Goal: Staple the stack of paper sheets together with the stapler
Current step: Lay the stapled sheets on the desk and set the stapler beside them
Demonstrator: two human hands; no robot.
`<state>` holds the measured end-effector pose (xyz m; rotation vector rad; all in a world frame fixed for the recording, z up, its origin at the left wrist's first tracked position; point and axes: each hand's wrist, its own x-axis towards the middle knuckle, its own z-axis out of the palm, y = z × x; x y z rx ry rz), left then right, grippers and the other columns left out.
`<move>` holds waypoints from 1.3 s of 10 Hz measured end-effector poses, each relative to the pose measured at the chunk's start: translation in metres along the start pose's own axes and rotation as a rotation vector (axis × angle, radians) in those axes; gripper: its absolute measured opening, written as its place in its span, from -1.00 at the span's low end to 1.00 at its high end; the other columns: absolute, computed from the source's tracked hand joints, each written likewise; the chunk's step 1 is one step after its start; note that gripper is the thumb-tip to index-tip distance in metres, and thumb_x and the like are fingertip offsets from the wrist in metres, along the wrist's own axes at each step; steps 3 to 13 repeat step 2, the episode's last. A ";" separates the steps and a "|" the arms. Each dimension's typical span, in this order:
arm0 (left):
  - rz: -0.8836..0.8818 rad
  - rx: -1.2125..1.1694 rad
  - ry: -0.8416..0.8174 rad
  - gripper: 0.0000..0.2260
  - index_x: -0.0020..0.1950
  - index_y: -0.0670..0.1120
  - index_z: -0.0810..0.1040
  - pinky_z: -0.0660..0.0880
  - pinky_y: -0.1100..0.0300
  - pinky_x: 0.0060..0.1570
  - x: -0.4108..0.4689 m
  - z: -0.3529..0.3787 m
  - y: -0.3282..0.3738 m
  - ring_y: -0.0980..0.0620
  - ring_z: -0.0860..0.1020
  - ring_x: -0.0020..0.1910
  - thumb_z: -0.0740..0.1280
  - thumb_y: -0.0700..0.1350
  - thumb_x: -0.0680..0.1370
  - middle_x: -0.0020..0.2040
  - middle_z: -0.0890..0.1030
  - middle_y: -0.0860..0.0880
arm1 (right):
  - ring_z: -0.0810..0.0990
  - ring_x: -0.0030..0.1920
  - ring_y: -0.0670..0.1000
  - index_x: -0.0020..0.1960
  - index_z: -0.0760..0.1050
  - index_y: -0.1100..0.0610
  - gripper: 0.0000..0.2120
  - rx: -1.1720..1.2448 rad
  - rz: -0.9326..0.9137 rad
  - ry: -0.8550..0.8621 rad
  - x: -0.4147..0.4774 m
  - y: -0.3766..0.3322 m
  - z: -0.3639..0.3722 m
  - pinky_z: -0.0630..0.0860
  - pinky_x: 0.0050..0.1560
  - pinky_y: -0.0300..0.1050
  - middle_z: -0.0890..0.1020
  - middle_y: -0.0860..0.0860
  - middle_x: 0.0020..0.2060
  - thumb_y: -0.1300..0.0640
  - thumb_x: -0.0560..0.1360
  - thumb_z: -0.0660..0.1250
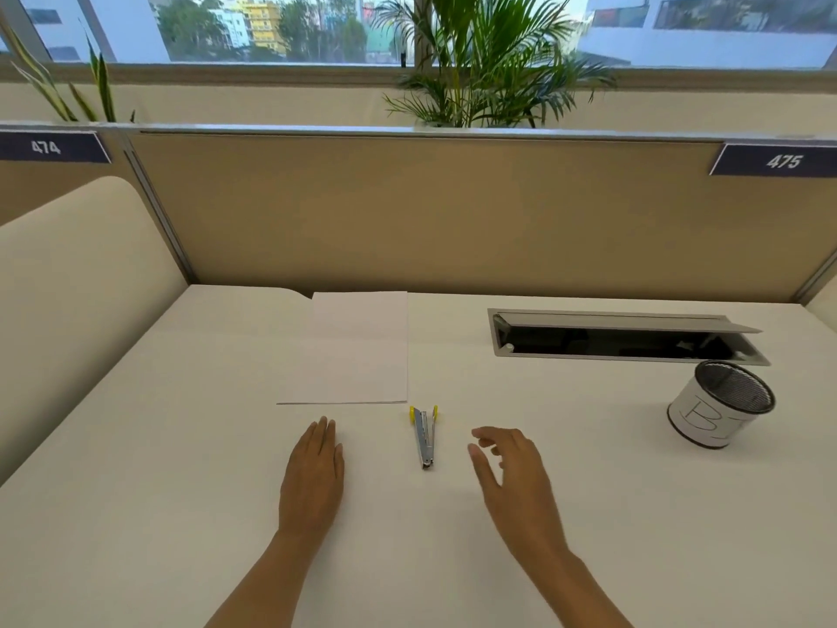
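Note:
A white stack of paper sheets (353, 351) lies flat on the white desk (181, 446), its near edge just beyond my hands. A small metal stapler with yellow ends (425, 435) rests on the desk just below the stack's near right corner. My left hand (312, 478) lies flat, palm down, to the left of the stapler and holds nothing. To the stapler's right hovers my right hand (512, 473), fingers spread and slightly curled, a short gap from it.
A mesh pen cup wrapped in white paper (720, 407) stands at the right. Behind it is an open cable hatch (625, 337) set in the desk. A beige partition (453, 210) closes the back, a cushioned divider (81, 287) the left.

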<state>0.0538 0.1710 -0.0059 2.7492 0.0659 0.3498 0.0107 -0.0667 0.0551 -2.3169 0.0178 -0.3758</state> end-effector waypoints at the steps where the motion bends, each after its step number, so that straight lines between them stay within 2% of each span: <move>1: 0.034 0.043 0.017 -0.40 0.20 -0.31 0.52 0.33 0.15 0.23 0.013 -0.014 0.020 -0.17 0.59 0.14 -0.20 0.01 0.62 0.17 0.61 -0.23 | 0.48 0.05 -0.19 0.04 0.48 -0.17 -0.88 0.025 -0.099 0.019 -0.018 -0.011 -0.063 0.39 0.01 -0.43 0.53 -0.30 -0.07 -0.05 0.52 0.22; 2: 0.068 0.045 0.086 -0.43 0.29 -0.32 0.43 0.36 0.08 0.29 0.033 -0.034 0.044 -0.18 0.53 0.24 -0.19 0.00 0.62 0.25 0.54 -0.25 | 0.54 -0.05 -0.20 -0.02 0.51 -0.18 -0.85 0.050 -0.241 0.176 -0.034 -0.040 -0.144 0.37 -0.05 -0.53 0.56 -0.27 -0.08 -0.11 0.48 0.21; 13: 0.068 0.045 0.086 -0.43 0.29 -0.32 0.43 0.36 0.08 0.29 0.033 -0.034 0.044 -0.18 0.53 0.24 -0.19 0.00 0.62 0.25 0.54 -0.25 | 0.54 -0.05 -0.20 -0.02 0.51 -0.18 -0.85 0.050 -0.241 0.176 -0.034 -0.040 -0.144 0.37 -0.05 -0.53 0.56 -0.27 -0.08 -0.11 0.48 0.21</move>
